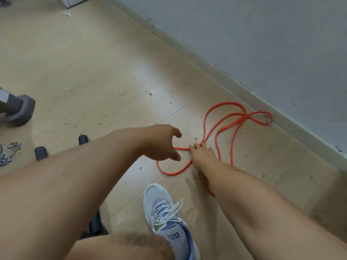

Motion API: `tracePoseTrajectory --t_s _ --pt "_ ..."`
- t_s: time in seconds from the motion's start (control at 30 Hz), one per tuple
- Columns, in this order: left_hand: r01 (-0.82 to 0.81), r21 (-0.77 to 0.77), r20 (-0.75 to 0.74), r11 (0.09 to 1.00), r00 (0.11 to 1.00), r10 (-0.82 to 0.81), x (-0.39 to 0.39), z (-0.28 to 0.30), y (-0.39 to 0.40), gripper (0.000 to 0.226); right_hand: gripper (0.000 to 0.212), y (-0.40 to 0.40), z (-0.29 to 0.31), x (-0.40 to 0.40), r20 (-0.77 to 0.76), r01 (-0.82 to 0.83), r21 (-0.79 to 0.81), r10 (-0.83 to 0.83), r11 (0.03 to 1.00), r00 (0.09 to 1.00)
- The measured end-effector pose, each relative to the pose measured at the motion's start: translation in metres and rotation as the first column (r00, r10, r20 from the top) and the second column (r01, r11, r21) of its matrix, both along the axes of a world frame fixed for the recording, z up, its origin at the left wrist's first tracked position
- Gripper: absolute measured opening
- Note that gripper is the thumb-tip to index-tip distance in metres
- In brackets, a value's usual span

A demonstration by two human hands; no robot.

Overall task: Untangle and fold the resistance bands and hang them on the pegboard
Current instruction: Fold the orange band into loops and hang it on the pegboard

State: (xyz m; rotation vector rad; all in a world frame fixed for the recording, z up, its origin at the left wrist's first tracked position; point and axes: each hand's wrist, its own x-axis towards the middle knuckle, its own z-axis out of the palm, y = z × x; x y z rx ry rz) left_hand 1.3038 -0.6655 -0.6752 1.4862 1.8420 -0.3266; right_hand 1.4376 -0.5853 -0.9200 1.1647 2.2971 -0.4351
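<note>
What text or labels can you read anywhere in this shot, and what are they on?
One text only, on the tongue of the grey-blue sneaker: dark capital letters, too blurred to read with confidence.
No print shows on the orange resistance band, the floor, the wall or the dumbbell.

The resistance band [223,124] looks like smooth, matt orange-red rubber. The floor [93,62] is pale wood-look laminate with a soft sheen, speckled with dark bits. The shoe [165,212] is woven mesh cloth with white cord laces. The chain [9,152] at the left edge seems to be shiny metal. The wall [262,34] is matt painted.
</note>
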Motion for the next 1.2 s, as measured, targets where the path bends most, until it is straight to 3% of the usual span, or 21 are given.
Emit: tracePoseTrajectory --t_s 0.1,0.27,0.33,0.43,0.57,0.63,0.73,0.77,0.93,1.1,1.2 --pt "0.023 0.000 0.007 1.000 1.000 -0.023 0.004 -0.002 0.001 0.074 0.042 -0.004 -0.014 0.012 0.024 -0.026 0.153 0.022 0.988 0.999" --pt "0.077 -0.019 -0.019 0.997 0.997 -0.077 0.017 0.008 0.008 0.075 0.039 -0.008 0.004 0.039 -0.049 -0.079 0.191 0.089 0.978 0.995" --pt "0.091 -0.004 -0.021 0.996 0.996 -0.091 0.026 0.015 0.013 0.076 0.036 -0.002 0.035 0.047 -0.169 -0.039 0.111 0.058 0.993 0.984" --pt "0.114 0.066 -0.022 0.991 0.993 -0.113 0.043 0.028 0.019 0.083 0.024 0.002 0.104 0.061 -0.326 0.032 -0.129 -0.073 0.991 0.943" --pt "0.164 0.166 -0.015 0.972 0.986 -0.164 0.074 0.042 0.018 0.100 0.008 -0.005 0.200 0.097 -0.478 -0.002 -0.192 -0.091 0.981 0.874" --pt "0.209 0.211 0.008 0.955 0.977 -0.215 0.092 0.048 0.018 0.085 0.011 -0.014 0.247 0.120 -0.544 -0.003 -0.217 -0.119 0.976 0.831" --pt "0.269 0.365 0.041 0.891 0.952 -0.304 0.119 0.063 0.017 0.029 0.017 -0.028 0.300 0.158 -0.588 0.027 -0.216 -0.152 0.976 0.794" --pt "0.275 0.401 0.072 0.874 0.942 -0.329 0.127 0.070 0.016 0.020 0.015 -0.032 0.311 0.173 -0.590 0.051 -0.221 -0.175 0.974 0.788" --pt "0.295 0.510 0.154 0.808 0.893 -0.423 0.156 0.105 0.008 0.022 0.009 -0.048 0.321 0.238 -0.607 0.141 -0.276 -0.286 0.951 0.741" --pt "0.236 0.589 0.226 0.773 0.870 -0.438 0.158 0.122 0.000 0.015 0.008 -0.047 0.305 0.288 -0.491 0.199 -0.265 -0.309 0.944 0.814" --pt "0.135 0.662 0.208 0.737 0.912 -0.355 0.148 0.132 0.003 0.007 0.003 -0.038 0.300 0.309 -0.460 0.264 -0.263 -0.361 0.928 0.811"
